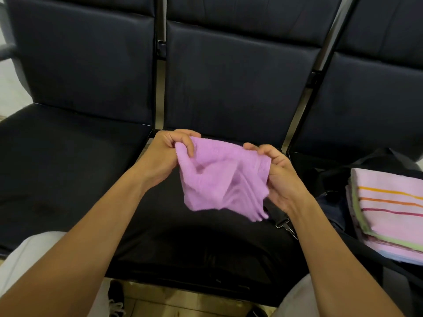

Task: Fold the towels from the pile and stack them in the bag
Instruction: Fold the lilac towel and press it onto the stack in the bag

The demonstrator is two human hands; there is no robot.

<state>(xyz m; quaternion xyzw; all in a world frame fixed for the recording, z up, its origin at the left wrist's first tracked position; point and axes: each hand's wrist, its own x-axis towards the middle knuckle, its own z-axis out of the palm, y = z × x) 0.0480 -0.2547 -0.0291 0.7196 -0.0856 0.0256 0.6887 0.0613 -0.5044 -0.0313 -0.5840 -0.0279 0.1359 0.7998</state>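
Observation:
A small purple towel (219, 179) hangs crumpled in the air above the middle black seat (194, 243). My left hand (167, 152) pinches its upper left corner with curled fingers. My right hand (279, 177) grips its right edge. The cloth sags between them, its lower corner pointing down to the right. At the right, a stack of folded pink towels (389, 213) with orange, red and green stripes lies inside an open dark bag (332, 202) on the right seat.
A row of three dark padded chairs with metal frames fills the view. A black strap with a metal clip (286, 225) trails from the bag onto the middle seat. My pale trousered knees and a dark shoe (116, 298) show at the bottom.

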